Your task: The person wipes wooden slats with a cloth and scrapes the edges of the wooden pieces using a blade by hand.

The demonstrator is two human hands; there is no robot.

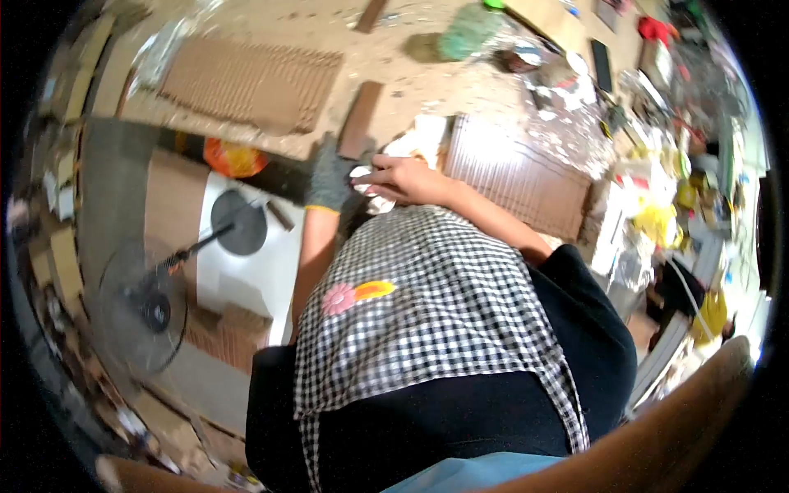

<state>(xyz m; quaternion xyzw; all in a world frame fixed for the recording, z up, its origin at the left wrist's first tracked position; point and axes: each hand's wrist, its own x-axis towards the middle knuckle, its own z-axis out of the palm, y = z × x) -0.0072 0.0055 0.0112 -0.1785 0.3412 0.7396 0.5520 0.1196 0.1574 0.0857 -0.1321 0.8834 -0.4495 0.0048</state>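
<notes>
Brown block: one, narrow and straight-sided (362, 117); at the near edge of the surface (403, 86), its near end at the left hand.
Long axis: runs away from the wearer's body, far end leaning slightly to the right; whether the underside rests on the surface cannot be told.
Left hand: grey work glove with yellow cuff (329, 174); grip closed about the near end of the brown block, fingers along its left side.
Right hand: bare (407, 181); grip closed on a crumpled white cloth (380, 205), fingers pointing left toward the glove.
Second brown bar: one (371, 15), farther out on the surface, slanted much like the first.
Ribbed brown slabs: left slab (246, 82), long axis mostly crosswise; right slab (518, 172), beside the right forearm.
Pale cloth: crumpled (427, 141), between the right hand and the right slab.
Green bottle: translucent, bright green cap (468, 34), lying tilted beyond the slabs.
Dark slab-shaped object: phone-like (602, 66), long axis pointing away.
Apron: black-and-white check (436, 304), pink flower and yellow-orange motif at the chest.
Writing: marks on the bags at right (645, 181) too blurred to read.
Fan: round guard (156, 308), left of the body, below the surface.
</notes>
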